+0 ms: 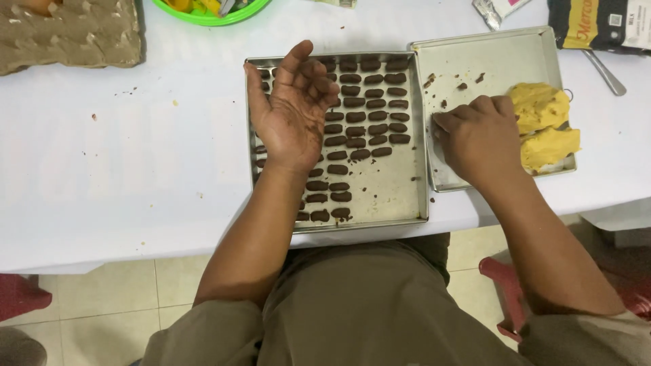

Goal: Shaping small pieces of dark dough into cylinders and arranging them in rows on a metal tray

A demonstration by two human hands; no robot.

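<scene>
My left hand [293,108] hovers palm up with fingers spread over the left side of a square metal tray [386,203]. The tray carries rows of several small dark brown oblong dough pieces [366,108]. My right hand [478,139] rests knuckles up with curled fingers on a second metal tray [475,51] to the right. Its fingertips press the tray floor near some dark crumbs [462,86]. Two lumps of yellow dough [546,125] lie on that tray just right of my right hand. Whether the right fingers pinch anything is hidden.
A cardboard egg carton [68,34] sits at the back left of the white table [122,156]. A green bowl [210,13] stands at the back centre. A dark packet [600,24], a silver wrapper [495,10] and a spoon handle [603,71] lie at the back right.
</scene>
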